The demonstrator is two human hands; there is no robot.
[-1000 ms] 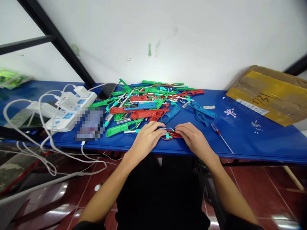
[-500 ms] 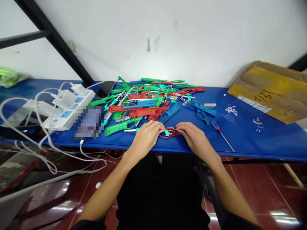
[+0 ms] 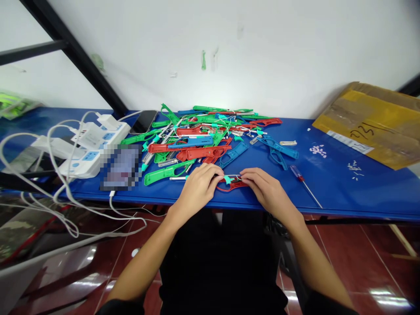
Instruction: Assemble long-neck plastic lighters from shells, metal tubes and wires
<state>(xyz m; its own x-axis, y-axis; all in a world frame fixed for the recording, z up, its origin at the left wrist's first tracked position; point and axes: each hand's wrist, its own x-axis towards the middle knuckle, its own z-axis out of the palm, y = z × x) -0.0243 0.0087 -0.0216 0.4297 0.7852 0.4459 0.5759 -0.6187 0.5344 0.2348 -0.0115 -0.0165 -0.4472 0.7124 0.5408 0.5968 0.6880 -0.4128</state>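
Observation:
At the table's front edge, a red half-shell of a long-nosed lighter [image 3: 239,184] lies between my hands, with a teal trigger [image 3: 227,180] and a thin pale wire along its upper side. My left hand [image 3: 201,184] is closed on its left end, thumb and fingers pinched together. A metal lighter tube [image 3: 178,178] sticks out to the left of that hand. The fingers of my right hand [image 3: 267,187] are bent and pinched at the shell's right end, near the wire. Both sets of fingertips partly cover what they grip.
Behind my hands spreads a pile of green, red and blue lighter shells [image 3: 205,153]. A screwdriver [image 3: 302,179], small pink pieces [image 3: 317,151] and white bits [image 3: 354,167] lie right, before a cardboard box [image 3: 370,124]. A power strip [image 3: 95,155] with cables and a phone [image 3: 144,121] occupy the left.
My fingers have shifted slightly over the red shell. The pale wire along its top now looks straighter, and more of the teal trigger shows.

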